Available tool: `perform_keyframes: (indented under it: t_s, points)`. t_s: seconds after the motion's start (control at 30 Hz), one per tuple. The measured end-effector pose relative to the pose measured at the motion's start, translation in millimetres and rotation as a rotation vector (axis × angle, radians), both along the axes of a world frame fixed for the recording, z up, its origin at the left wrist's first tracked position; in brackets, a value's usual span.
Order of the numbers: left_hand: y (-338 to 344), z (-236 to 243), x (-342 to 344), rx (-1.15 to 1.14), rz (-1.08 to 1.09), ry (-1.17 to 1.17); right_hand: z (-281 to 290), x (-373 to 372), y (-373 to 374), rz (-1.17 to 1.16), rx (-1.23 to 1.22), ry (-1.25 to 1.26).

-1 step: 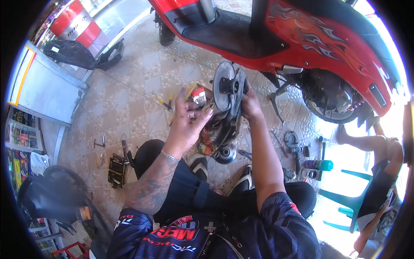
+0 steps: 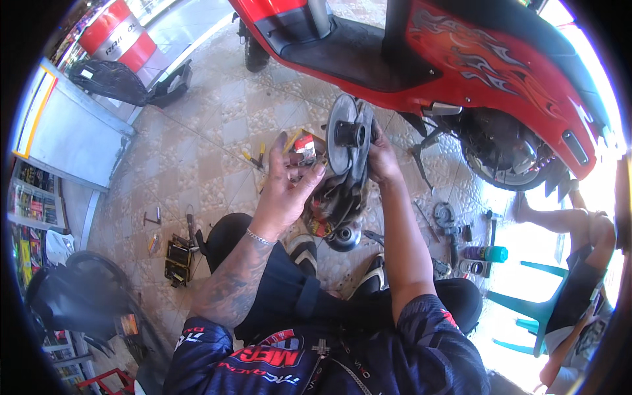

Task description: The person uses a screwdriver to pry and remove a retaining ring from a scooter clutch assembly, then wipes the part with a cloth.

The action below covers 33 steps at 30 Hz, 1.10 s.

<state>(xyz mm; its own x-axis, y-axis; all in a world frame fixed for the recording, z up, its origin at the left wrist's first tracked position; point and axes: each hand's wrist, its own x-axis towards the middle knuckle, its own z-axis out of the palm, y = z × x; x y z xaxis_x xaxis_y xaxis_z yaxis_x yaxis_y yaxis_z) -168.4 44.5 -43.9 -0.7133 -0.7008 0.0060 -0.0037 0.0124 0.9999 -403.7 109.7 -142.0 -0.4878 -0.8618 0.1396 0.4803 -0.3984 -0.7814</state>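
Metal pulley disc (image 2: pixel 347 141) held upright above tiled floor (image 2: pixel 217 145), gripped at right edge by right hand (image 2: pixel 382 158), fingers clamped. Left hand (image 2: pixel 289 187) beside disc, fingers spread apart. Red scooter (image 2: pixel 461 72) behind.

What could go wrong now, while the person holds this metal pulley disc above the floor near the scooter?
1. The right hand alone grips the pulley disc by its edge; it may slip and fall on the shoes below.
2. The left hand is open with its fingers close to the disc and could be pinched.
3. Loose tools lie on the tiled floor nearby, a tripping hazard.
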Motion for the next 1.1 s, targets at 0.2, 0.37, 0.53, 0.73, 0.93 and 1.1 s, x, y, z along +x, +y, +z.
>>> perform_keyframes:
  t_s: [0.2, 0.37, 0.53, 0.73, 0.93, 1.1]
  points:
    - [3, 10, 13, 0.085, -0.275, 0.524, 98, 46, -1, 0.184, -0.026, 0.044]
    - [-5, -6, 22, 0.206, -0.285, 0.665, 129, 63, -14, 0.219, -0.096, 0.066]
    - [-12, -20, 27, 0.237, -0.296, 0.739, 145, 71, -9, 0.168, 0.003, 0.203]
    - [-1, -26, 24, 0.267, -0.26, 0.751, 150, 75, 4, 0.006, 0.278, 0.56]
    - [13, -27, 12, 0.31, -0.157, 0.727, 140, 71, 16, -0.094, 0.46, 0.818]
    - [21, -19, 8, 0.352, -0.105, 0.657, 136, 65, 19, -0.138, 0.433, 0.833]
